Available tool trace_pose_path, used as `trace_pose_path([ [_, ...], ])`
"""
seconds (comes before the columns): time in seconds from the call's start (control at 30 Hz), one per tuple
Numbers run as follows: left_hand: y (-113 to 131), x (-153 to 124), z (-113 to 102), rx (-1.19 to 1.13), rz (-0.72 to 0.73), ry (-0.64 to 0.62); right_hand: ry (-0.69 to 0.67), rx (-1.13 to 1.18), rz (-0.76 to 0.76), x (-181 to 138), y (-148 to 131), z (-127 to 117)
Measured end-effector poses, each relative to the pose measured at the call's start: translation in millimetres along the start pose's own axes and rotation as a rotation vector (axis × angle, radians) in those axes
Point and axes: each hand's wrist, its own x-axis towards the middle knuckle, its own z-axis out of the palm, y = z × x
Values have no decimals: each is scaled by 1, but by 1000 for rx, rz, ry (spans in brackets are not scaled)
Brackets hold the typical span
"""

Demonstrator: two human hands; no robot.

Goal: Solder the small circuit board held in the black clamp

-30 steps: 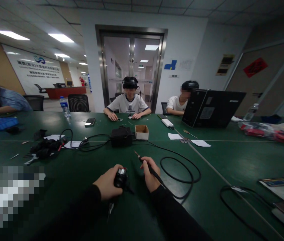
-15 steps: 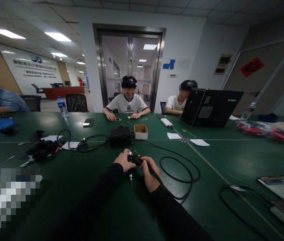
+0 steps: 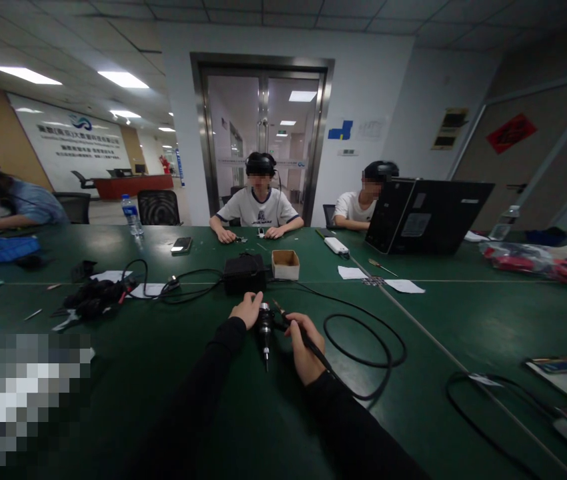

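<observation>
Since 1 second ago, left hand (image 3: 246, 310) has moved up-frame, gripping the connector (image 3: 264, 327); right hand (image 3: 302, 347) grasps the iron (image 3: 293, 330); the tip should be steadied.

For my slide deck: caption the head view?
Left hand steadies a small connector; right hand holds a corded soldering iron.

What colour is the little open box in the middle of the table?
The little box is light brown cardboard with a whitish front, seen in the head view, the only one.
</observation>
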Motion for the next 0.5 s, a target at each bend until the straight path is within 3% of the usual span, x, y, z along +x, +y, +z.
trace_pose_path([
  [0.5, -12, 3, 14, 33, 51, 67, -22, -9, 9, -1, -2, 1],
])
